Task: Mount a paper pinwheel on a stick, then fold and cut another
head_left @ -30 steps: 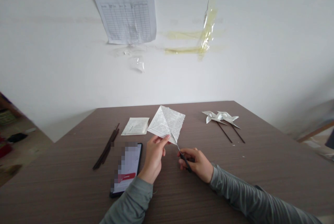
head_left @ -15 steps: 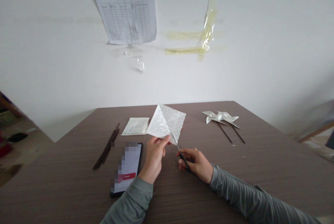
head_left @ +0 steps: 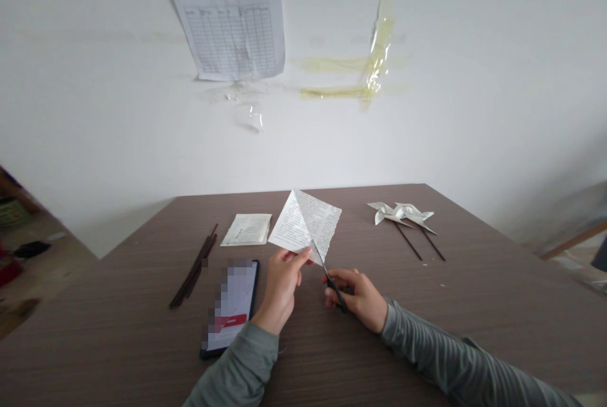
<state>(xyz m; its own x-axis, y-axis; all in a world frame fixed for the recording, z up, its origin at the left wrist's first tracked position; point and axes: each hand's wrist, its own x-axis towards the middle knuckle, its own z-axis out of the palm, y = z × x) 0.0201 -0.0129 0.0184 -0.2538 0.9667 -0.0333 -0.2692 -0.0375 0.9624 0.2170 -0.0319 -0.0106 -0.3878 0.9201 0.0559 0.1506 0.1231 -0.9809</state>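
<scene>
My left hand [head_left: 283, 280] pinches the lower edge of a printed paper square [head_left: 303, 220], which is held up over the table and has a diagonal crease. Black-handled scissors [head_left: 336, 291] are in my right hand [head_left: 356, 296], its fingers wrapped round the handles. The blades point up and to the left and lie against the paper's lower corner, along the crease. Whether the blades are parted is too small to tell.
On the brown table [head_left: 303, 356] lie a paper stack [head_left: 246, 230], dark sticks [head_left: 194, 268] and a phone [head_left: 231, 306] at the left. Two paper pinwheels [head_left: 402, 213] on sticks lie at the right. A wall rises behind, with a taped sheet [head_left: 234, 34].
The paper square has shifted slightly to the right, along with the fingertips of my left hand. My right hand and the scissors have hardly moved.
</scene>
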